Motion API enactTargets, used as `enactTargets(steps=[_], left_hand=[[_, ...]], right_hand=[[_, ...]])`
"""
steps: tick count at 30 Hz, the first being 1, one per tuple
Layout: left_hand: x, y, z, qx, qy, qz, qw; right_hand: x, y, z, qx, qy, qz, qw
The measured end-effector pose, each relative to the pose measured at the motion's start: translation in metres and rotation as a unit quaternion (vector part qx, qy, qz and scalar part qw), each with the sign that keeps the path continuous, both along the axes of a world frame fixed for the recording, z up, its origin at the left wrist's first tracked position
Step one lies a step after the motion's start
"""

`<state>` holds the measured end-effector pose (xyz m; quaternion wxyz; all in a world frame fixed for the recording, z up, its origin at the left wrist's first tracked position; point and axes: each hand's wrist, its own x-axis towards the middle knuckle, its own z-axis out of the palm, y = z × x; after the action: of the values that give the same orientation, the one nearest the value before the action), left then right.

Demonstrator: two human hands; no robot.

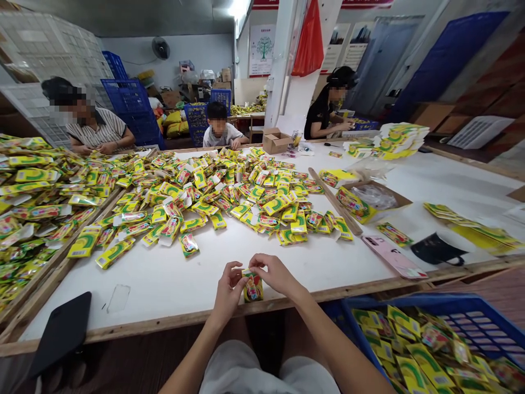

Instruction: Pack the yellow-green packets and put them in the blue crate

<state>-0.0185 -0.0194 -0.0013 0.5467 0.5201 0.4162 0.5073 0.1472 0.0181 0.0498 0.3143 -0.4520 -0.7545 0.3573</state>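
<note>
The small yellow box (253, 291) sits between the two hands, just inside the counter's (159, 293) near edge, its long axis running roughly away from that edge; the left hand (229, 285) is clamped on its left side, thumb on the front; the right hand (274, 272) pinches its top end; neither is clearly nearer; whether its base touches the counter, I cannot tell.

The left hand (230, 285) and the right hand (273, 272) both hold the top of a small glossy yellow carton with red and green print (253, 290), near the front edge of a white worktop (164, 290). Beyond spreads a loose heap of similar yellow cartons (279, 203). To the right lie a pink phone (394, 256) and a black cup with a handle (437, 249); nearer, a blue plastic basket (488, 325) holds yellow packets (429, 364).
</note>
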Motion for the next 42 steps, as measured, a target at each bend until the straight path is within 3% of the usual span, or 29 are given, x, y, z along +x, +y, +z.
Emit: enactTargets(steps=[11, 20, 25, 31, 35, 39, 42], left_hand=[[0.002, -0.001, 0.01, 0.045, 0.082, 0.025, 0.995], [-0.003, 0.002, 0.008, 0.05, 0.075, 0.019, 0.996], [-0.004, 0.008, 0.02, 0.037, 0.116, 0.024, 0.992], [-0.008, 0.013, 0.03, 0.083, 0.186, -0.008, 0.979], [-0.007, 0.009, 0.021, 0.116, 0.199, 0.011, 0.973], [-0.004, 0.004, 0.006, 0.151, 0.152, 0.03, 0.976], [-0.001, 0.0, -0.001, 0.112, 0.104, 0.02, 0.988]], right_hand=[[0.0, -0.007, 0.0, 0.013, 0.004, -0.005, 1.0], [-0.003, -0.029, -0.035, -0.052, 0.167, -0.066, 0.982], [-0.008, -0.033, -0.036, -0.042, 0.161, -0.105, 0.98], [-0.009, -0.032, -0.035, -0.027, 0.149, -0.112, 0.982], [-0.009, -0.032, -0.036, -0.016, 0.139, -0.115, 0.984], [-0.011, -0.033, -0.036, 0.013, 0.127, -0.118, 0.985], [-0.014, -0.033, -0.032, 0.039, 0.112, -0.109, 0.987]])
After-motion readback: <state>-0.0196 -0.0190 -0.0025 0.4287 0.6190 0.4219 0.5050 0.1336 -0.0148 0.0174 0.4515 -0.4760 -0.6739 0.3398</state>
